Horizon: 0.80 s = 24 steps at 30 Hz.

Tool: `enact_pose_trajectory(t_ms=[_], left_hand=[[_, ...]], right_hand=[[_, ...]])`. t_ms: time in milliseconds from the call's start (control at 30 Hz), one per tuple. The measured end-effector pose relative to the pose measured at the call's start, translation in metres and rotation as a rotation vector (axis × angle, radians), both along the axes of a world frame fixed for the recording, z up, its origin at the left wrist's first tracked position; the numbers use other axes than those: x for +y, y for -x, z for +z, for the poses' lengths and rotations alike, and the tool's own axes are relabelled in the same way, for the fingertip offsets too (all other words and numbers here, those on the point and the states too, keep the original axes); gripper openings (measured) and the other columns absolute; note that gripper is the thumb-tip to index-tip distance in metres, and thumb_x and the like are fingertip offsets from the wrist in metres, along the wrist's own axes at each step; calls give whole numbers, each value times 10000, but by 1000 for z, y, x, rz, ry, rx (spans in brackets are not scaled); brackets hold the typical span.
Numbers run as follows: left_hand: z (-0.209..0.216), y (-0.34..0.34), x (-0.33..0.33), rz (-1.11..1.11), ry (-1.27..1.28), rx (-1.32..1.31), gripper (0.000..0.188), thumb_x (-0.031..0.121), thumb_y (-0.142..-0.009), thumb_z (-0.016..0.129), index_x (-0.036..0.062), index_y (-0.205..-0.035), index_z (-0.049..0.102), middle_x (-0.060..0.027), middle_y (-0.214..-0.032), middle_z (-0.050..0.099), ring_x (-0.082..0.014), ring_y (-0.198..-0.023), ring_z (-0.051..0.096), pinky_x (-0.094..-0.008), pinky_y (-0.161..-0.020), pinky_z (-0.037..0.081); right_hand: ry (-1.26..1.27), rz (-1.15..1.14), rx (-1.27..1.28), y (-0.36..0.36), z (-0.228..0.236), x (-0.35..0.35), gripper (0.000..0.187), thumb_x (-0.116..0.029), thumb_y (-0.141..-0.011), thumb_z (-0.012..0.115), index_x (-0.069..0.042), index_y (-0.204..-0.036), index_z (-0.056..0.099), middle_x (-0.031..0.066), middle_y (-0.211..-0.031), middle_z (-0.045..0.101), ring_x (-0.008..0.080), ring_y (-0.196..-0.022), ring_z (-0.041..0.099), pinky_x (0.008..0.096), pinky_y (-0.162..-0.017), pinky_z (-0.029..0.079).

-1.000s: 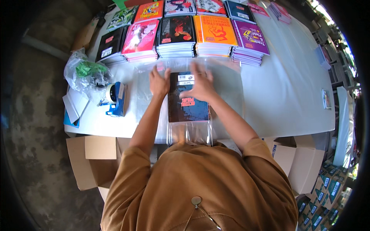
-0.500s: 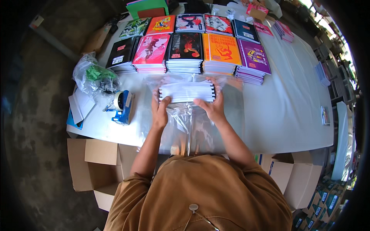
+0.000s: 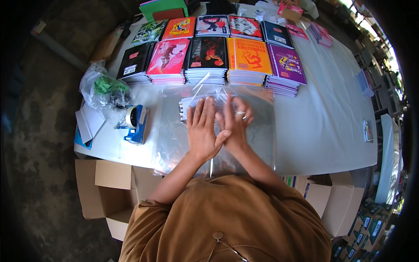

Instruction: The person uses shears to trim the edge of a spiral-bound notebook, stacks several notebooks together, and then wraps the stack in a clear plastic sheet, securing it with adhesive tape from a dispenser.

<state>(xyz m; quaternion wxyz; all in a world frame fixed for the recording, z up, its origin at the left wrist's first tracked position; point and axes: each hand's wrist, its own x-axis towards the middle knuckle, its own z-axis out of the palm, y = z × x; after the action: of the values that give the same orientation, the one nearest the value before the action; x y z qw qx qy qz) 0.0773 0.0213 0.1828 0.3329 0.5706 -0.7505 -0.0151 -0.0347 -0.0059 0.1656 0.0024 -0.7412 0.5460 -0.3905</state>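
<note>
Apparently smoothing clear film (image 3: 200, 92) over the notebook stack (image 3: 187, 105) at twelve o'clock, the left hand (image 3: 202, 133) lies flat, clamping nothing, while the blurred right hand's (image 3: 235, 126) grip I cannot tell; next probably calls for snug, even pressure.

Our left hand (image 3: 202, 136) extends its fingers (image 3: 200, 114) forward; just right of them, our right hand (image 3: 235, 125) partly bends its own

Room opens rightward over the table (image 3: 321, 126); notebook stacks (image 3: 206, 61) (two rows) block ahead.
</note>
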Motion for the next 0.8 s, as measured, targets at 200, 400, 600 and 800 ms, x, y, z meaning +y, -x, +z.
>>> enact_pose_trajectory(t_ms=[200, 400, 600, 800], left_hand=[[58, -24, -14, -246, -386, 1036, 763, 479, -898, 444, 18, -1424, 137, -316, -1371, 308, -339, -1269, 371, -415, -1040, 274], [70, -66, -101, -353, -713, 258, 494, 77, -771, 627, -47, -1220, 465, -216, -1150, 579, -278, -1071, 556, -370, -917, 413], [70, -64, -124, -272, 23, 491, 405, 180, -824, 672, -46, -1143, 566, -124, -1105, 628, -204, -997, 582, -334, -921, 428], [22, -35, -45, -250, 95, 68, 137, 42, -741, 656, 77, -871, 681, -114, -936, 671, -269, -862, 652, -359, -712, 520]], right_hand=[[118, 243, 174, 3, 8, 0, 495, -129, -804, 517, -33, -1287, 462, 93, -1251, 493, 223, -1203, 428, 391, -1039, 263], [139, 344, 205, 6, 9, -8, 432, -101, -795, 498, -66, -1225, 523, 56, -1255, 501, 191, -1175, 449, 365, -979, 327], [138, 328, 165, 9, 6, -8, 425, -110, -801, 505, -81, -1224, 526, 48, -1241, 506, 191, -1173, 450, 355, -973, 324], [219, 228, -596, -7, 8, -11, 442, 44, -712, 612, -82, -1133, 565, 62, -1200, 535, 210, -1142, 482, 371, -871, 411]])
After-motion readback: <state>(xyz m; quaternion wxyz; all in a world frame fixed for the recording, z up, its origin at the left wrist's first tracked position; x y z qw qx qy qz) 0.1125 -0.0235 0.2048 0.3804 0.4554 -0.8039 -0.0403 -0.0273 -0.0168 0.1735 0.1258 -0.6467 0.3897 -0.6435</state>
